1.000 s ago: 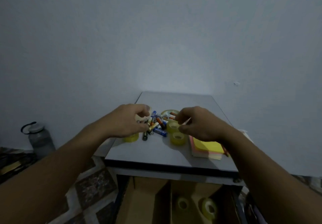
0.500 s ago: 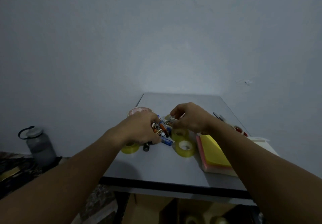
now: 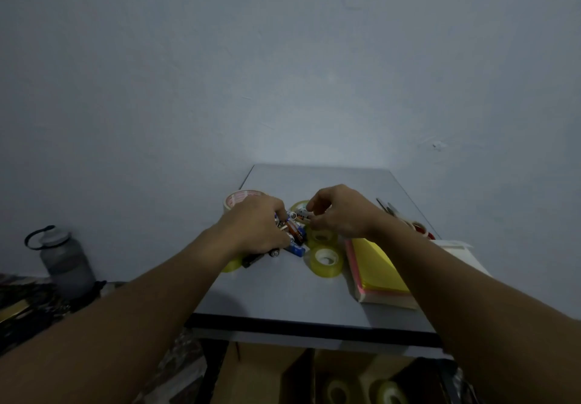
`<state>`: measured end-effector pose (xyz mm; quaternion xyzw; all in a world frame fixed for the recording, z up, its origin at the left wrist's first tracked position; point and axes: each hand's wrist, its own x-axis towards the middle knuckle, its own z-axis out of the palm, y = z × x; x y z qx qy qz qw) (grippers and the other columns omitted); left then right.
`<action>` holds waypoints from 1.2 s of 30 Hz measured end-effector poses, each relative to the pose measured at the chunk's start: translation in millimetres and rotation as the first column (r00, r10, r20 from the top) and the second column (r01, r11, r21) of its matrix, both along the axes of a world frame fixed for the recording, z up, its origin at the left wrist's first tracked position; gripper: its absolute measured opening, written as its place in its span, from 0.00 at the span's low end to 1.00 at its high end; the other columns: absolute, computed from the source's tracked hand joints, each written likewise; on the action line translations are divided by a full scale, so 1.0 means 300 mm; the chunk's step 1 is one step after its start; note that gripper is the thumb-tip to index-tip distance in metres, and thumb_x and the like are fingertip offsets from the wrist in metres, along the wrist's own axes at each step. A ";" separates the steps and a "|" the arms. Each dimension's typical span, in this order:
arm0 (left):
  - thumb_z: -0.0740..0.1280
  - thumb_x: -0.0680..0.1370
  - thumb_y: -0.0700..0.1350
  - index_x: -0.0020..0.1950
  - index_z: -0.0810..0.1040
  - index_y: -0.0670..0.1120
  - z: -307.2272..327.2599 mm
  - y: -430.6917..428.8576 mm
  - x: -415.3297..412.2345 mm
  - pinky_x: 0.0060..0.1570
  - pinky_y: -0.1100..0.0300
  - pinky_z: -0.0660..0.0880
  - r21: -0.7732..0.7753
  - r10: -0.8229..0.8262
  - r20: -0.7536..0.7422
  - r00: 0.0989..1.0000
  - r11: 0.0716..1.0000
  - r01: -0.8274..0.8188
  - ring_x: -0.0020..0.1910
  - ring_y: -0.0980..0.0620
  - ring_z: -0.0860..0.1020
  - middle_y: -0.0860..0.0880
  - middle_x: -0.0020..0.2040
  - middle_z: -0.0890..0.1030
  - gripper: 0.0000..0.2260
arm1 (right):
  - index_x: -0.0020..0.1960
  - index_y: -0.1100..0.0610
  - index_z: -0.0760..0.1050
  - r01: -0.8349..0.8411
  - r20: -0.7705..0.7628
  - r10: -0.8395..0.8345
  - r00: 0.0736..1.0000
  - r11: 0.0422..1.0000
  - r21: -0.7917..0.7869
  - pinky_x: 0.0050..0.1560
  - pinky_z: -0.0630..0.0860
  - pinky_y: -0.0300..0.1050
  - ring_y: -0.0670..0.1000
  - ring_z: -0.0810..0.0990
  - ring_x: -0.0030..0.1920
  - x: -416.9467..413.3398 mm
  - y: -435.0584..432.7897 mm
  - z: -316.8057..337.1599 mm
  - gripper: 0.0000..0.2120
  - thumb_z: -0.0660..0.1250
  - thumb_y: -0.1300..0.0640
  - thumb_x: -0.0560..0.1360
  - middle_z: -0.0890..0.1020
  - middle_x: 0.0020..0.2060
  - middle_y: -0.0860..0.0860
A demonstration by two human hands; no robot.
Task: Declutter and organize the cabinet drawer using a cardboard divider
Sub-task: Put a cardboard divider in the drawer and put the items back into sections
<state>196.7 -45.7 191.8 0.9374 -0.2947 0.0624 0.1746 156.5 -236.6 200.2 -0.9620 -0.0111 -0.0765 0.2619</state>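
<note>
Grey wall stands behind a grey tabletop [image 3: 283, 296]. Below its front edge the open drawer [image 3: 257, 372] shows a cardboard divider [image 3: 300, 372]; two tape rolls [image 3: 338, 391] lie in the part right of it. On the tabletop the left hand [image 3: 254, 227] curls round batteries [image 3: 295, 230] in a pile, and the right hand [image 3: 339, 211] pinches a white battery [image 3: 302, 215] just beside. One second ago the hands were further apart over this pile.

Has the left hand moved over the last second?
Yes. Against the yellow tape roll at the left edge of the cabinet top, the left hand has moved right and now covers part of the battery pile.
</note>
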 end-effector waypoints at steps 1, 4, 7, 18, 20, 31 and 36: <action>0.74 0.70 0.51 0.54 0.79 0.54 -0.004 0.002 0.002 0.42 0.61 0.72 -0.022 0.000 -0.002 1.000 1.000 0.000 0.44 0.55 0.73 0.54 0.46 0.73 0.13 | 0.57 0.53 0.79 0.002 0.002 -0.002 1.000 1.000 -0.001 0.42 0.73 0.36 0.48 0.78 0.50 -0.001 0.000 -0.001 0.13 0.73 0.53 0.74 0.81 0.51 0.49; 0.75 0.71 0.46 0.50 0.81 0.51 -0.011 0.011 0.004 0.41 0.61 0.75 -0.105 -0.012 -0.031 0.999 0.994 0.009 0.43 0.56 0.74 0.56 0.44 0.75 0.09 | 0.56 0.53 0.80 0.003 0.022 -0.003 1.000 1.000 -0.011 0.41 0.72 0.35 0.47 0.78 0.48 -0.001 0.001 0.001 0.12 0.73 0.53 0.73 0.81 0.50 0.48; 0.75 0.71 0.42 0.49 0.84 0.49 -0.009 0.016 0.004 0.39 0.62 0.73 -0.143 -0.029 -0.050 0.998 0.989 0.021 0.43 0.54 0.75 0.57 0.41 0.75 0.08 | 0.56 0.54 0.79 -0.003 0.027 0.003 1.000 1.000 -0.019 0.39 0.69 0.33 0.47 0.78 0.48 -0.003 0.002 0.001 0.13 0.73 0.53 0.74 0.80 0.50 0.48; 0.74 0.74 0.46 0.51 0.87 0.49 -0.003 0.048 -0.034 0.43 0.53 0.78 -0.227 0.014 0.011 1.000 0.974 -0.012 0.46 0.50 0.77 0.46 0.47 0.81 0.08 | 0.55 0.52 0.80 -0.044 0.043 0.048 0.998 0.996 -0.078 0.36 0.67 0.33 0.44 0.78 0.44 -0.005 0.073 -0.026 0.12 0.72 0.49 0.74 0.81 0.47 0.47; 0.74 0.74 0.44 0.51 0.87 0.48 0.004 0.056 -0.044 0.44 0.57 0.77 -0.255 0.008 0.009 1.000 0.967 -0.005 0.44 0.51 0.77 0.45 0.47 0.81 0.07 | 0.56 0.52 0.79 -0.038 0.035 0.041 0.999 0.996 -0.079 0.36 0.66 0.32 0.42 0.76 0.43 -0.001 0.075 -0.030 0.12 0.73 0.49 0.74 0.81 0.48 0.47; 0.75 0.72 0.42 0.46 0.86 0.54 0.005 0.210 -0.077 0.30 0.70 0.74 -0.465 0.057 -0.197 0.979 0.874 -0.144 0.33 0.57 0.82 0.55 0.38 0.84 0.07 | 0.58 0.51 0.77 -0.008 0.029 0.016 0.999 0.970 -0.242 0.55 0.80 0.54 0.53 0.80 0.51 0.019 0.128 -0.048 0.17 0.72 0.50 0.70 0.82 0.52 0.51; 0.75 0.71 0.41 0.46 0.87 0.54 -0.046 0.248 -0.096 0.30 0.71 0.72 -0.530 0.085 -0.222 0.971 0.826 -0.193 0.31 0.60 0.80 0.56 0.33 0.84 0.09 | 0.65 0.49 0.75 -0.054 -0.041 0.043 0.998 0.951 -0.303 0.57 0.79 0.53 0.53 0.79 0.54 0.033 0.159 -0.034 0.24 0.73 0.51 0.70 0.81 0.55 0.51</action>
